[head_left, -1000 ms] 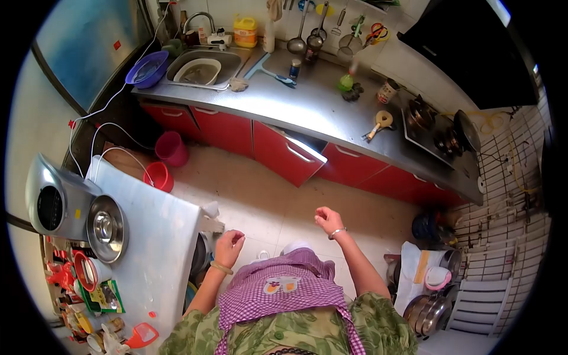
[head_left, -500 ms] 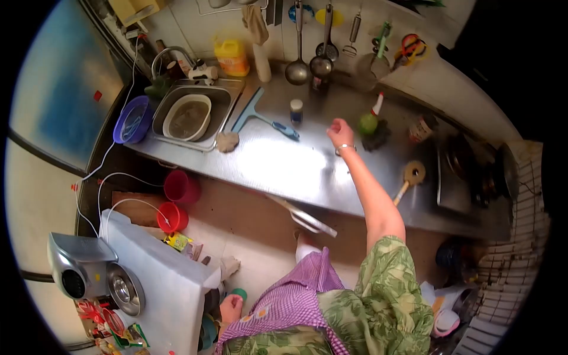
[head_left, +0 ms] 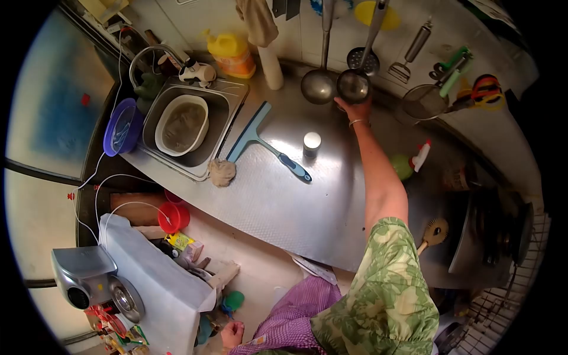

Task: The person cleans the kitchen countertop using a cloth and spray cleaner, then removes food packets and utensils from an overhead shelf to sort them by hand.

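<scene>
My right hand (head_left: 355,110) reaches to the back of the steel counter, by the wall, right under a hanging ladle (head_left: 354,86). The ladle's bowl covers most of its fingers, so their grip is hidden. A second ladle (head_left: 318,87) hangs just left of it, and a slotted skimmer (head_left: 362,61) behind. Low by the purple checked apron, my left hand (head_left: 232,335) is loosely closed with nothing visible in it. A white-lidded jar (head_left: 312,144) and a blue squeegee (head_left: 269,148) rest on the counter.
At left, the sink (head_left: 226,94) holds a white basin (head_left: 204,131); a cloth (head_left: 222,172) lies at its corner. A yellow jug (head_left: 229,54) stands behind. Right of my arm are a spray bottle (head_left: 403,166), a brush (head_left: 436,231) and dark pans (head_left: 494,228). A strainer (head_left: 423,102) hangs nearby.
My right hand has moved from above the middle of the counter back to the wall, under the ladle, where a small dark jar showed earlier. The view has shifted closer. My left hand stays low.
</scene>
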`<state>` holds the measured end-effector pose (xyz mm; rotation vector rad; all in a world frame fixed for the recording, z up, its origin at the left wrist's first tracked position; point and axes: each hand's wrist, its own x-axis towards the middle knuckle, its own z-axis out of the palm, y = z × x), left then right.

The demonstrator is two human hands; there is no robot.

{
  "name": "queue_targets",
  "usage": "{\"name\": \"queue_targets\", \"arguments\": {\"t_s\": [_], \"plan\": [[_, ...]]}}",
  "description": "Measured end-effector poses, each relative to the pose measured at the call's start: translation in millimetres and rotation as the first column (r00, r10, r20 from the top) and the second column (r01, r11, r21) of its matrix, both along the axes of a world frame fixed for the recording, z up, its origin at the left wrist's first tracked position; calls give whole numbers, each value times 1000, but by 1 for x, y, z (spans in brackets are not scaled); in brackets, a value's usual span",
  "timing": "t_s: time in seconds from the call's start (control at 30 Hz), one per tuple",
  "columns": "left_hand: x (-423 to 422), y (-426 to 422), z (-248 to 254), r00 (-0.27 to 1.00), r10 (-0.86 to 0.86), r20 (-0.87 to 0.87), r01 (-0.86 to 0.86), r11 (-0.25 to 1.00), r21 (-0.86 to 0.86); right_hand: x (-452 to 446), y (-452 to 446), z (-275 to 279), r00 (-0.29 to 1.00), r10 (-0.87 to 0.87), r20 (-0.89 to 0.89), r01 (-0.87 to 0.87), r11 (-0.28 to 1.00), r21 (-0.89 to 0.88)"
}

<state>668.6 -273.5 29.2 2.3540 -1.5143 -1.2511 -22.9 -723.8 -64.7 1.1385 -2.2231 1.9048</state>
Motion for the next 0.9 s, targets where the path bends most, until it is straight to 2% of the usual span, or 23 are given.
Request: {"name": "queue_targets", "arguments": {"t_s": [0.1, 0.2, 0.3, 0.37, 0.43, 0.53, 0.67, 0.77, 0.83, 0.87, 0.9], "plan": [[-9, -5, -4, 999, -49, 5, 49, 998, -31, 1, -5, 5, 997, -64, 40, 59, 991, 118], [-39, -30, 15, 997, -63, -33, 62, 998, -13, 6, 10, 13, 986, -164, 17, 159, 972, 176], [-43, -33, 8, 994, -95, -54, 92, 994, -63, 22, 40, 16, 985, -39, 166, 70, 980, -189], [-48, -40, 6, 991, -126, -35, 124, 991, -59, 23, 61, 8, 992, -124, -24, 123, 991, -56], [-54, -47, 4, 986, -164, -28, 163, 985, -49, 33, 85, 17, 991, -120, -65, 120, 993, -6], [-60, -55, 3, 979, -195, -55, 192, 980, -61, 57, 127, 30, 997, -57, 44, 58, 998, -15], [-61, -55, 0, 979, -162, -127, 144, 980, -135, 90, 174, 36, 991, -100, 90, 90, 989, 114], [-49, -50, 0, 972, -172, -158, 140, 971, -191, 123, 210, 46, 999, -39, 5, 37, 985, 169], [-39, -47, -4, 973, -181, -145, 146, 963, -227, 161, 234, 71, 998, 42, -40, -33, 981, 189], [-36, -45, -10, 965, -157, -211, 97, 959, -266, 175, 246, 67, 981, 39, -190, 2, 977, 214], [-32, -44, -11, 954, -126, -270, 40, 952, -303, 200, 254, 80, 981, 78, -177, -34, 971, 235]]}}
